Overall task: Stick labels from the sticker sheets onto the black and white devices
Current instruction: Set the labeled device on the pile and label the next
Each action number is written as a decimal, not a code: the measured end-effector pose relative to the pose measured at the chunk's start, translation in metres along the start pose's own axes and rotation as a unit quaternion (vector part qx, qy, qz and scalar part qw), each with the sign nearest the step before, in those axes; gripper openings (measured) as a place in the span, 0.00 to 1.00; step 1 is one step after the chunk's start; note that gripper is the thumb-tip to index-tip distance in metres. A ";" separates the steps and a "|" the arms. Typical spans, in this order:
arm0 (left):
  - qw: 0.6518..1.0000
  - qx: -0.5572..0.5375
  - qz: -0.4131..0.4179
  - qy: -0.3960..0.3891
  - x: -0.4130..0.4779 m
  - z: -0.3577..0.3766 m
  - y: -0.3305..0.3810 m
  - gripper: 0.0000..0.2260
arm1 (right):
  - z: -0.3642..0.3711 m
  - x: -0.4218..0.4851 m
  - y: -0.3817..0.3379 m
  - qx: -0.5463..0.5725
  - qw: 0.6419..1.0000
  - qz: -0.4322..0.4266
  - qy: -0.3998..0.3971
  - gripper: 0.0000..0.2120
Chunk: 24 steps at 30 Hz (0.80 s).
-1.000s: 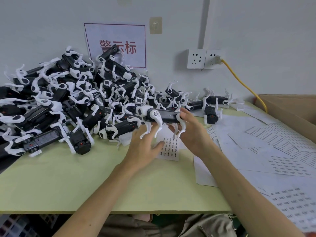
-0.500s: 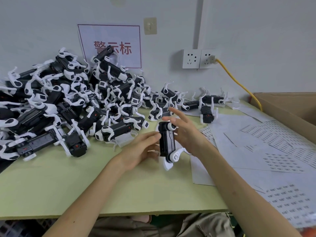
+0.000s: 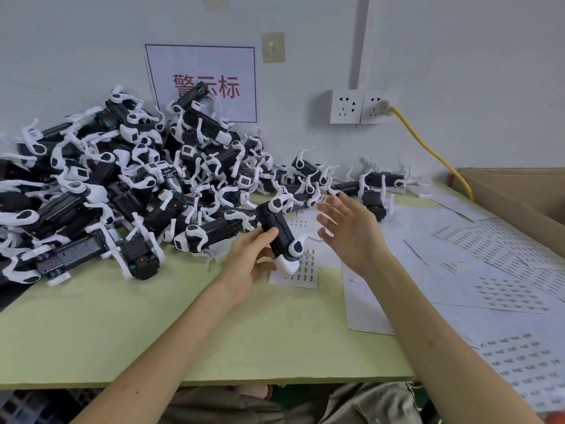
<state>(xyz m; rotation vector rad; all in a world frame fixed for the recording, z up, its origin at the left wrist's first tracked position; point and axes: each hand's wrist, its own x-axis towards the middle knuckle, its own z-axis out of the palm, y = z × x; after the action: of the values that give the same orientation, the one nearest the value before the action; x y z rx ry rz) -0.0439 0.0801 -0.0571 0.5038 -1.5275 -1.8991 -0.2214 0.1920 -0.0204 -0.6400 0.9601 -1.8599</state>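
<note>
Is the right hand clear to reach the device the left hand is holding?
Probably yes. The right hand hovers open just beside the device that the left hand grips, with nothing between them.

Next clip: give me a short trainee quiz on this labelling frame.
1. Which hand holds the black and white device?
2. True or false: the right hand is curled into a fist.
3. The yellow cable plugs into: A the wall socket, B a laptop, C a power strip on the table.
Key: 1 the left hand; 2 false, its fingers are spread; 3 A.
</note>
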 end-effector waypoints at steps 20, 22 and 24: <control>0.996 0.075 0.041 0.013 0.006 -0.002 -0.012 0.07 | 0.012 -0.002 0.017 -0.312 0.944 -0.092 -0.060 0.04; 0.997 0.073 0.038 0.011 0.006 -0.002 -0.012 0.07 | 0.012 -0.001 0.018 -0.314 0.943 -0.093 -0.061 0.04; 0.996 0.076 0.036 0.014 0.006 -0.002 -0.012 0.08 | 0.012 -0.001 0.019 -0.314 0.943 -0.096 -0.059 0.04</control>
<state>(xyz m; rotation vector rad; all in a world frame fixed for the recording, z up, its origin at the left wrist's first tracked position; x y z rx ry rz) -0.0500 0.0756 -0.0691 0.5334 -1.6570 -1.7238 -0.2031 0.1833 -0.0292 -1.2487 1.4649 -1.6393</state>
